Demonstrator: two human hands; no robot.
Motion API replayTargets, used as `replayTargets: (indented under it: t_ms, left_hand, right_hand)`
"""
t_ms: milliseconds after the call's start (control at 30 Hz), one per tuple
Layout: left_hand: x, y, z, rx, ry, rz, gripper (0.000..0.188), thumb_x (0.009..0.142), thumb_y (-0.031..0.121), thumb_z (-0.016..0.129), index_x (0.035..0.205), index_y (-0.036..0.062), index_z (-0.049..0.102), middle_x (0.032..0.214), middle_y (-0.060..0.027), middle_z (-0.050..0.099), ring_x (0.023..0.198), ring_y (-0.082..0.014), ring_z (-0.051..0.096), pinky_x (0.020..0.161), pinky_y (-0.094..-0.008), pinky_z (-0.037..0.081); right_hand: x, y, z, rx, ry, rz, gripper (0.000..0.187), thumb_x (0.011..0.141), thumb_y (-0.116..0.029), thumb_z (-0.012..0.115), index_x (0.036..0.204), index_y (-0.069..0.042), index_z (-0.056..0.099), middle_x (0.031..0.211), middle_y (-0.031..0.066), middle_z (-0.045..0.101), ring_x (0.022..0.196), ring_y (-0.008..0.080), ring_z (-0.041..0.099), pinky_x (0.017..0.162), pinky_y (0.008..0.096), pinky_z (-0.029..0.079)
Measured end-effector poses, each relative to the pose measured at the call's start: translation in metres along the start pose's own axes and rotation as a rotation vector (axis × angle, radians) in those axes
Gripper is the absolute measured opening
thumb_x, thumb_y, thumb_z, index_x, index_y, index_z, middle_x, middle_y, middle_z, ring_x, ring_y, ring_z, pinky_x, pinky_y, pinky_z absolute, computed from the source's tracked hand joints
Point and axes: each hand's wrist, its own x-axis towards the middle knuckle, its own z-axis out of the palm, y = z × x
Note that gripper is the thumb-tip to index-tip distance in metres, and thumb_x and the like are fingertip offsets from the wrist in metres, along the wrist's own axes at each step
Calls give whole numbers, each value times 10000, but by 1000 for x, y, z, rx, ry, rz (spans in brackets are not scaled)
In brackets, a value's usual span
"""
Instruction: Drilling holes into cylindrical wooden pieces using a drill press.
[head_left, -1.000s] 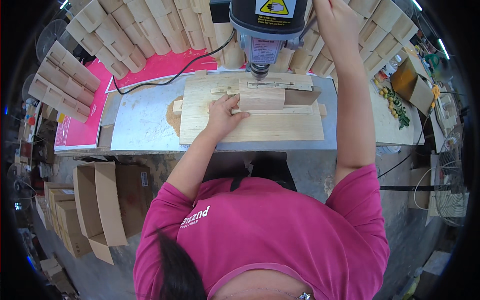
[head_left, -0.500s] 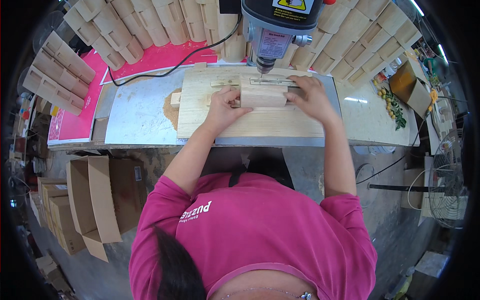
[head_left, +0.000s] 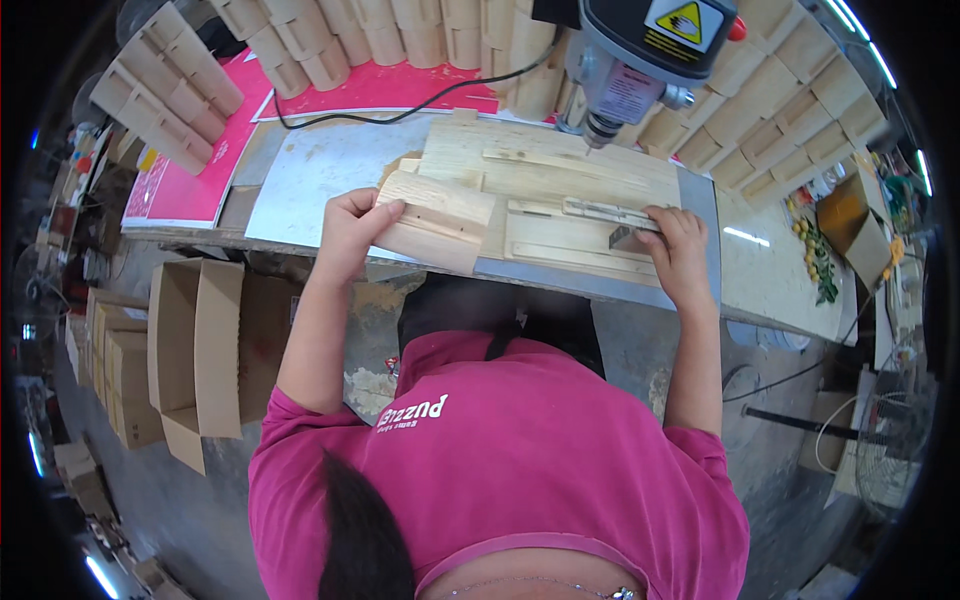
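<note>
- Wears a magenta T-shirt point(head_left: 560, 450) with white lettering and a dark ponytail point(head_left: 362, 520) draped down its left side.
- Pinches a pale, rounded wooden block point(head_left: 435, 222) by its left end between thumb and fingers of the left hand point(head_left: 350, 235). Holds it slightly tilted over the left front part of the work area; cannot tell whether touching the wood below.
- Grips a narrow, slotted greyish strip point(head_left: 598, 208) at its right end with the bent fingers of the right hand point(head_left: 680, 248), near a small dark grey plate point(head_left: 626, 240).
- Works over a flat, pale wooden board point(head_left: 460, 148) fitted with thin wooden rails point(head_left: 528, 162), on a long bench point(head_left: 770, 275) partly covered in greyish-white sheeting.
- Faces a black-and-grey bench drill point(head_left: 645, 65) with a red knob, with its metal chuck point(head_left: 602, 130) above the rear of the board, well apart from the block.
- Has round yellow fruit with green leaves point(head_left: 815, 250) to the right, and a looped black cable point(head_left: 400, 117) across the left rear.
- Has tall stacks of pale hollowed wooden pieces point(head_left: 315, 50) along the back, partly on bright pink sheets point(head_left: 195, 195).
</note>
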Motion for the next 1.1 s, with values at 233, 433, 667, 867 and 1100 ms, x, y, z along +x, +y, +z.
replayTargets:
  t_ms: [233, 433, 667, 867, 1100]
  left_hand:
    - [-5, -1, 4, -80, 141, -106, 237, 740, 215, 704, 722, -9, 627, 619, -12, 578, 493, -54, 484, 451, -209, 373]
    - [14, 34, -31, 700, 353, 297, 302, 596, 217, 785, 692, 3, 595, 816, -73, 571, 732, -174, 509, 635, -293, 418]
    - [20, -8, -81, 1084, 441, 548, 346, 531, 90, 770, 827, 35, 602, 1178, -175, 433, 1113, -340, 415, 930, -385, 381]
    - [15, -42, -95, 787, 681, 470, 751, 534, 77, 781, 1190, 60, 416, 1268, -180, 329, 1139, -343, 412, 937, -381, 396]
    - [14, -100, -84, 560, 890, 338, 730, 581, 88, 787, 1177, 4, 375, 1137, -165, 417, 1029, -275, 484, 859, -361, 438]
  right_hand:
    - [2, -18, 6, 48, -21, -57, 291, 698, -150, 675, 967, -73, 597, 871, 74, 587, 877, 267, 512, 840, 381, 324]
    - [-6, -10, 3, -13, -16, -71, 313, 695, -143, 679, 985, -68, 590, 892, 76, 575, 872, 264, 503, 840, 388, 323]
    - [-2, -16, 4, -21, -74, -36, 322, 697, -146, 682, 994, -70, 586, 902, 81, 571, 895, 272, 501, 881, 401, 322]
    - [0, -14, 9, -27, -76, -35, 324, 706, -140, 678, 1007, -70, 578, 926, 101, 566, 923, 291, 496, 910, 407, 312]
    - [-7, -1, -1, -57, -119, -25, 399, 686, -167, 699, 1052, -71, 572, 967, 121, 544, 948, 324, 475, 864, 423, 352]
